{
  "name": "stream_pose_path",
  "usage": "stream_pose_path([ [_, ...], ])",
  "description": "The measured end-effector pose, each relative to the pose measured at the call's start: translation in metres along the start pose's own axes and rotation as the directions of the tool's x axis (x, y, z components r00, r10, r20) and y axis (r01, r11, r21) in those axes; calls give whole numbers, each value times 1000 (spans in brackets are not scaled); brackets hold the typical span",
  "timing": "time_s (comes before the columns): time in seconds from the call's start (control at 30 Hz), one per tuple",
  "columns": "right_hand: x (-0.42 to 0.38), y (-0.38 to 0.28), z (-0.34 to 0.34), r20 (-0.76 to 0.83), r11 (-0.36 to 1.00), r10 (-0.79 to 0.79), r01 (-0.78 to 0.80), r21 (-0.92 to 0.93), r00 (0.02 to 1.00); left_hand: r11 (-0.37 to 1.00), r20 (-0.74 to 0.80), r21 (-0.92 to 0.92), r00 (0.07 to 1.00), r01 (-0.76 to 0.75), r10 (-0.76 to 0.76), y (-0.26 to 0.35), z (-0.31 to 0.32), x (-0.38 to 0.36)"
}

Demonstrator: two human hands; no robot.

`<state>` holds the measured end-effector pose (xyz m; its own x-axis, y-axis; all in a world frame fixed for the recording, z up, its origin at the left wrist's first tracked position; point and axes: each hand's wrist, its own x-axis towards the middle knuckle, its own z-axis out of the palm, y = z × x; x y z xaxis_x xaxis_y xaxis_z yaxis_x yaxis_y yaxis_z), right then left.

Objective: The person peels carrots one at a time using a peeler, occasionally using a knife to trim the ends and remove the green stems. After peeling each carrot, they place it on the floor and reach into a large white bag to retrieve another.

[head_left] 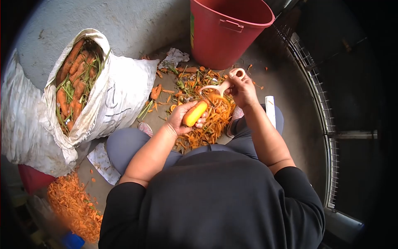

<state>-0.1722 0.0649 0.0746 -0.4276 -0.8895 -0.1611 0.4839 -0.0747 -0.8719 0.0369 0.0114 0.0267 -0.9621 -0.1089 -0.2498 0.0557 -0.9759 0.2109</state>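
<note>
In my left hand lies a carrot, its upper face bright yellow-orange and smooth, with my fingers wrapped round its lower side. My right hand grips the handle of a pale peeler, whose forked head points left, above and to the right of the carrot and apart from it. Beneath both hands a heap of orange peelings mixed with green stalks covers the floor between my legs.
An open white sack of unpeeled carrots leans at the left by the wall. A large red bin stands ahead. More peelings lie at the lower left. A wire mesh edge curves along the right.
</note>
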Motion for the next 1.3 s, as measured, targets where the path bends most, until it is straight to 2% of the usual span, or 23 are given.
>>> stream_pose_path([
  [0.07,20,12,-28,-150,999,13,-19,-35,989,999,54,35,998,-9,7,2,5,-2],
  [0.13,36,12,-55,-201,958,-176,120,-259,964,999,34,47,999,8,-10,1,3,-2],
  [0.17,39,10,-65,-246,981,-156,120,-153,957,999,34,53,999,5,-6,0,9,-4],
  [0.2,37,6,-65,-213,993,-120,114,-40,970,998,34,57,999,2,-4,1,12,-4],
  [0.27,11,-5,-20,-153,990,-132,122,-77,979,1000,39,-8,999,23,-23,3,1,1],
  [0.33,-20,-2,24,47,996,-88,88,6,995,1000,3,13,1000,-15,15,0,-9,4],
  [0.4,-31,15,33,267,993,-5,37,-115,964,985,-66,134,991,-110,120,-2,-12,7],
  [0.43,-27,18,29,233,988,16,20,-151,972,999,-1,-24,1000,-28,28,0,-9,10],
  [0.47,-20,18,24,198,982,37,1,-187,980,993,-11,52,994,-107,108,-4,-19,7],
  [0.53,6,13,-2,8,996,-17,17,-92,1000,995,62,-77,997,57,-52,-1,-17,8],
  [0.6,31,-2,-28,-177,967,-157,114,-230,972,999,-39,-9,998,46,-46,-3,-8,4],
  [0.63,30,-3,-28,-150,977,-132,103,-187,980,999,-87,27,995,40,-37,-2,-5,4],
  [0.73,-1,-6,8,-33,989,-68,63,-137,997,996,8,-60,998,65,-64,0,-24,8],
  [0.77,-21,-1,32,81,989,-36,48,-141,996,999,-103,-18,994,-31,29,-2,-12,1],
  [0.87,-25,26,34,234,980,90,-44,-192,968,979,13,195,999,-50,49,3,-5,6],
  [0.9,-15,24,23,223,988,133,-111,-111,966,983,-17,176,999,-47,51,-1,-15,5],
  [0.93,-1,25,11,109,997,39,-31,-74,993,999,-29,15,999,32,-32,-3,-12,5],
  [0.97,14,21,-6,-83,992,-29,19,-124,996,998,-51,0,996,70,-70,-3,-10,5],
  [1.07,42,9,-53,-258,963,-162,96,-251,952,996,-77,-19,993,88,-90,-3,-5,4],
  [1.2,-8,4,17,65,981,-122,130,-141,990,992,-152,-107,985,70,-86,-1,-15,10],
  [1.23,-22,6,32,203,988,-51,79,-131,978,994,-204,71,974,-82,95,-1,3,4],
  [1.27,-31,12,42,286,989,-23,64,-135,958,988,-92,123,990,-99,110,-1,-17,8],
  [1.3,-32,16,45,315,989,18,29,-145,949,998,-95,27,993,-62,64,0,-16,11],
])
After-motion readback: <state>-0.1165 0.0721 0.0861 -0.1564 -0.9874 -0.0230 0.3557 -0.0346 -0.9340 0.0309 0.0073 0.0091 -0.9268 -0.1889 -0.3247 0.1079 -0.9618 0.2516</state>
